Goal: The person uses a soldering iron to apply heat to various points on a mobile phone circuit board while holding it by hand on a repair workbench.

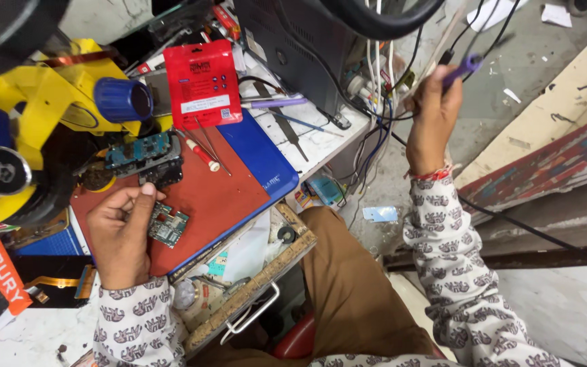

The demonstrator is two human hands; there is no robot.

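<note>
Fingers of the left hand (120,234) pinch a small green circuit board (169,225) by its edge and press it flat on the red mat (219,197), near the mat's front edge; held so, the board keeps its face up. It is roughly square, dark green, crowded with tiny silver and black parts, with one ragged edge. Below the counter's front edge an open wooden drawer (253,272) holds papers and small odds and ends within easy reach. Further in on the mat, a second, bluish board (140,151) sits in a dark holder beneath the yellow microscope (49,115), which overhangs the mat's left side. A red-handled screwdriver (202,153) lies beside it, and a red packet (202,83) leans at the mat's back edge. Off the counter's right edge, the right hand (433,112) is raised and closed around a purple-handled tool (463,68) whose black cable (511,221) trails past the sleeve; lifted there, it stays away from the boards.
</note>
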